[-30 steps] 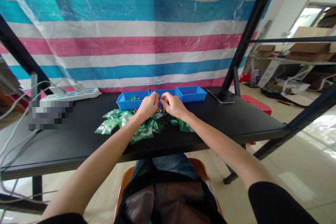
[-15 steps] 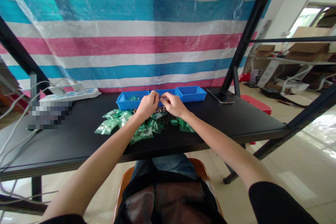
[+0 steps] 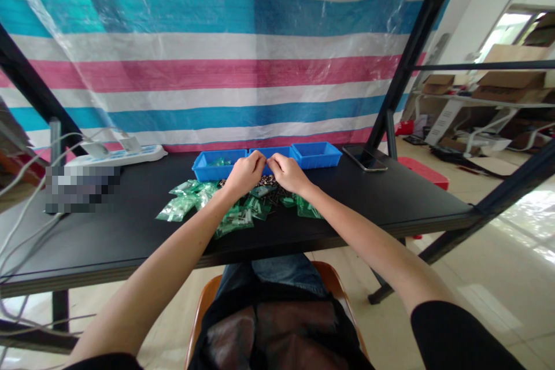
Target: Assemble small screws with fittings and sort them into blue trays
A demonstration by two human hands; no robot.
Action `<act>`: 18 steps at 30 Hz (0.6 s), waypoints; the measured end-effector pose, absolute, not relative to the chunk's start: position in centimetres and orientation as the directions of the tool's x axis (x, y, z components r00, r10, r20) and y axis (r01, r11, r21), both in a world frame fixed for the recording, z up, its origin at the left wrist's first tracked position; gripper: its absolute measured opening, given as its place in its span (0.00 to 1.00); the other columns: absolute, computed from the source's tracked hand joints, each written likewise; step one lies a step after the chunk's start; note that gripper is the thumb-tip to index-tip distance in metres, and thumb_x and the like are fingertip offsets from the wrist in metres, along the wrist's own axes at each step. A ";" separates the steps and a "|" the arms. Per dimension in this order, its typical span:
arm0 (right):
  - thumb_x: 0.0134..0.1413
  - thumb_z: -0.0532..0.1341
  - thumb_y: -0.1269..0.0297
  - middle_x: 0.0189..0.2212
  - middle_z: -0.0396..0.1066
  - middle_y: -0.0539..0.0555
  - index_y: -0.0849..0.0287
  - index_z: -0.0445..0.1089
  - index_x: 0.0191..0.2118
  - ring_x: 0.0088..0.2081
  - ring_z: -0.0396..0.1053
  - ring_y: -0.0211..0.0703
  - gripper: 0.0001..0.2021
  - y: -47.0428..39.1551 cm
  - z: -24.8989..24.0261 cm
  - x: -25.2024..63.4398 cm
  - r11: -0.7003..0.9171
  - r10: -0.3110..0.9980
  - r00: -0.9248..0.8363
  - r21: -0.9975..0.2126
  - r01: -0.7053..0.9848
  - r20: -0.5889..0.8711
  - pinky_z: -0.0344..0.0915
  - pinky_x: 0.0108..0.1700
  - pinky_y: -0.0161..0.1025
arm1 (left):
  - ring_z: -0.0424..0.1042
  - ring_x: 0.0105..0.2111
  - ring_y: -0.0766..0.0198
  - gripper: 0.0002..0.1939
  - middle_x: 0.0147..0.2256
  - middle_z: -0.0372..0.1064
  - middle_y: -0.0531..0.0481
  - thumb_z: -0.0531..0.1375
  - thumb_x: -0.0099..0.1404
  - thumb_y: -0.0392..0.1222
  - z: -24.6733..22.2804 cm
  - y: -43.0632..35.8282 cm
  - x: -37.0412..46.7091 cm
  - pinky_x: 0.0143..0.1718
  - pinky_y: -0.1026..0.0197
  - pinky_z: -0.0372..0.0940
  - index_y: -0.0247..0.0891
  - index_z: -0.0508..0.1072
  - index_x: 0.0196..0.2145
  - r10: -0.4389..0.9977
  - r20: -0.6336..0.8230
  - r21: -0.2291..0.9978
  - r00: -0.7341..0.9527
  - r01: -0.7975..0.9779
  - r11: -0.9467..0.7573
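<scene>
My left hand (image 3: 248, 173) and my right hand (image 3: 287, 173) meet fingertip to fingertip in front of the middle blue tray (image 3: 278, 152). Both have their fingers pinched together; whatever they hold is too small to make out. Below them lies a pile of small metal screws (image 3: 274, 195). Green plastic bags with small parts (image 3: 180, 207) spread to the left and under my wrists, and another green bag (image 3: 307, 208) lies by my right wrist. The left blue tray (image 3: 208, 172) holds some greenish pieces. At the right is a third blue tray (image 3: 316, 159).
A phone (image 3: 365, 158) lies on the black table (image 3: 403, 196) to the right. At the left are a white power strip (image 3: 145, 154) with cables and a blurred-out dark object (image 3: 82, 189). Black frame posts flank the table, with a striped sheet (image 3: 225, 75) behind.
The fingertips of both hands have closed more tightly toward each other, and my right fingers are curled in more. The trays and bags have not moved.
</scene>
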State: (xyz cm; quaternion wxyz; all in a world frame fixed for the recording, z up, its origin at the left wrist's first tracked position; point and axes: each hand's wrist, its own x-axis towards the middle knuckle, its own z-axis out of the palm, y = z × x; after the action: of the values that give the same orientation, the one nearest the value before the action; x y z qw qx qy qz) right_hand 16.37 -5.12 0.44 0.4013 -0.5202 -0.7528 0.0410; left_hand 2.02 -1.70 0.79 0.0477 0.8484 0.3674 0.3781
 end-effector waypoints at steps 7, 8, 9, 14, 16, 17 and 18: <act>0.62 0.48 0.65 0.25 0.67 0.51 0.58 0.60 0.28 0.30 0.67 0.41 0.11 -5.0 0.5 16.6 0.445 0.826 -0.125 -0.499 0.744 0.549 0.55 0.32 0.34 | 0.64 0.22 0.65 0.12 0.23 0.68 0.51 0.49 0.64 0.41 1.2 -2.0 1.9 0.26 0.65 0.53 0.36 0.71 0.36 0.670 0.574 0.377 0.470 0.575 -0.726; 0.62 0.48 0.65 0.24 0.67 0.51 0.58 0.60 0.28 0.29 0.67 0.41 0.11 -5.0 0.5 16.5 0.445 0.827 -0.126 -0.501 0.743 0.548 0.55 0.32 0.34 | 0.64 0.22 0.66 0.12 0.24 0.69 0.51 0.49 0.64 0.41 1.3 -2.0 1.8 0.26 0.65 0.53 0.36 0.71 0.36 0.669 0.575 0.375 0.472 0.574 -0.728; 0.62 0.48 0.65 0.24 0.67 0.51 0.58 0.60 0.28 0.29 0.66 0.40 0.11 -5.1 0.5 16.5 0.446 0.827 -0.125 -0.505 0.739 0.548 0.55 0.32 0.34 | 0.64 0.22 0.66 0.12 0.24 0.69 0.51 0.49 0.64 0.41 1.4 -2.0 1.8 0.26 0.65 0.53 0.36 0.72 0.35 0.668 0.576 0.375 0.471 0.574 -0.728; 0.62 0.47 0.65 0.21 0.62 0.48 0.58 0.58 0.28 0.26 0.63 0.38 0.12 -5.2 0.7 16.5 0.475 0.831 -0.139 -0.555 0.683 0.539 0.54 0.30 0.33 | 0.63 0.23 0.67 0.12 0.24 0.68 0.51 0.50 0.63 0.41 1.8 -2.0 1.6 0.27 0.66 0.53 0.36 0.72 0.31 0.659 0.576 0.379 0.483 0.557 -0.739; 0.62 0.47 0.66 0.21 0.62 0.48 0.58 0.58 0.27 0.26 0.63 0.38 0.11 -5.3 0.6 16.5 0.497 0.827 -0.157 -0.571 0.653 0.540 0.55 0.31 0.33 | 0.63 0.23 0.68 0.12 0.24 0.67 0.52 0.49 0.62 0.40 1.9 -2.0 1.5 0.27 0.66 0.53 0.35 0.70 0.28 0.650 0.566 0.380 0.508 0.539 -0.752; 0.62 0.47 0.66 0.21 0.62 0.48 0.58 0.58 0.28 0.26 0.64 0.38 0.11 -5.3 0.6 16.5 0.508 0.824 -0.165 -0.576 0.641 0.542 0.55 0.32 0.34 | 0.62 0.23 0.68 0.12 0.24 0.67 0.52 0.49 0.62 0.40 1.9 -2.0 1.4 0.27 0.66 0.53 0.35 0.70 0.27 0.645 0.562 0.381 0.519 0.530 -0.758; 0.62 0.46 0.66 0.21 0.62 0.48 0.58 0.58 0.28 0.27 0.64 0.38 0.11 -5.3 0.6 16.5 0.517 0.821 -0.173 -0.578 0.632 0.544 0.55 0.32 0.34 | 0.62 0.23 0.68 0.12 0.23 0.66 0.53 0.49 0.62 0.40 2.0 -2.0 1.3 0.27 0.67 0.53 0.35 0.69 0.27 0.640 0.560 0.381 0.526 0.522 -0.763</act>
State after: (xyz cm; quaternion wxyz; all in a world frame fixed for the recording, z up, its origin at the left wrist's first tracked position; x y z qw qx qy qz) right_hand 16.54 -5.31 0.59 0.4286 -0.4792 -0.7580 0.1100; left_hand 1.35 -1.98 1.96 0.0830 0.8695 0.3340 0.3542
